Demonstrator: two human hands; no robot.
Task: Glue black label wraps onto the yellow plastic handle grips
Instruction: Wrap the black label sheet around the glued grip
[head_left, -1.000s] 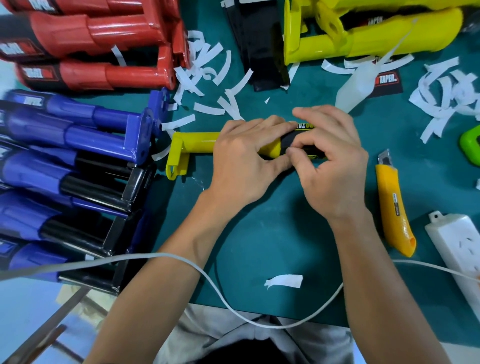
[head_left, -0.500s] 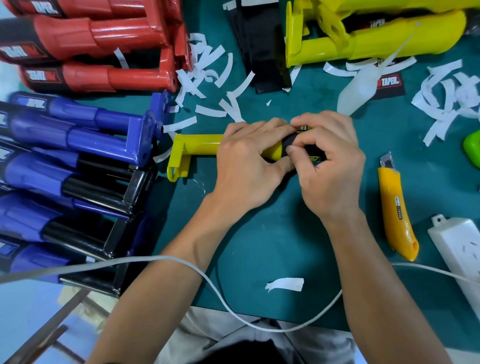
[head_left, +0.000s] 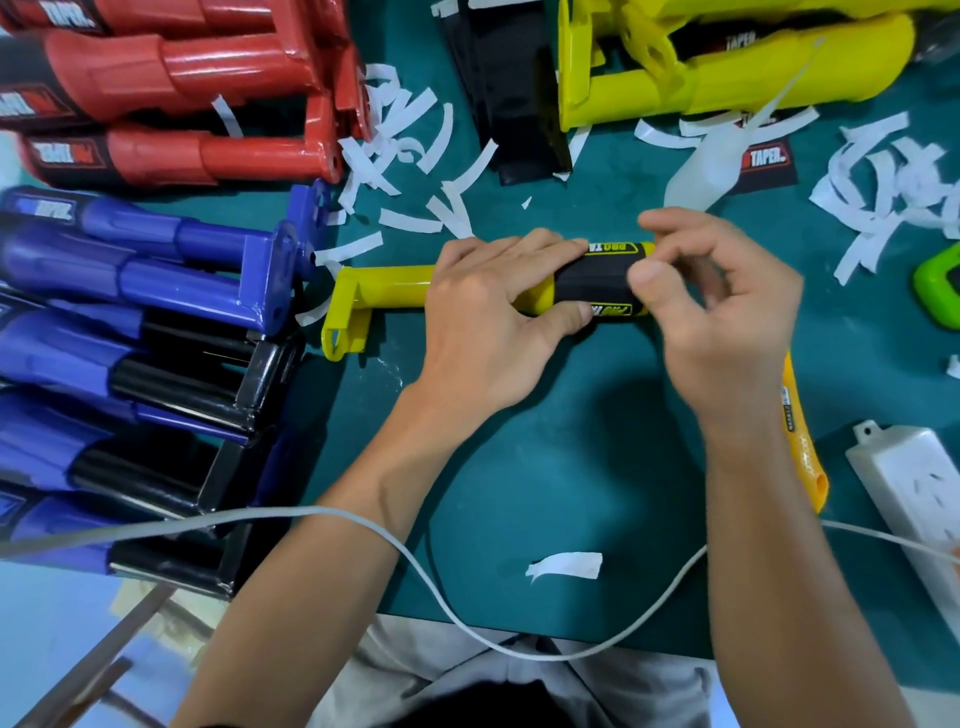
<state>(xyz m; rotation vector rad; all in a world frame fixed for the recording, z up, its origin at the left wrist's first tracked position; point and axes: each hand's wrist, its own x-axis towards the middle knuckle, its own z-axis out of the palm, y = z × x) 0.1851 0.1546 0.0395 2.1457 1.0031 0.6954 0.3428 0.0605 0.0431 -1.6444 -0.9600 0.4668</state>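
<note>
A yellow handle grip (head_left: 384, 292) lies sideways on the green mat (head_left: 545, 467). A black label wrap (head_left: 597, 283) with yellow lettering covers its right end. My left hand (head_left: 483, 322) grips the middle of the handle, with its fingers over the top and its thumb against the label's lower edge. My right hand (head_left: 727, 312) is at the right end. Its thumb tip touches the label, while its other fingers hang loosely curled, apart from the handle.
Red grips (head_left: 182, 104) and blue grips (head_left: 130, 270) are piled on the left. More yellow grips (head_left: 727, 83), black labels (head_left: 514, 104) and white backing strips (head_left: 415, 135) lie at the back. A yellow utility knife (head_left: 802, 447), a power strip (head_left: 914, 488) and a white cable (head_left: 415, 556) lie nearby.
My right hand has let go of the handle's right end and drawn back to the right, so the wrapped label shows. My left hand keeps its grip.
</note>
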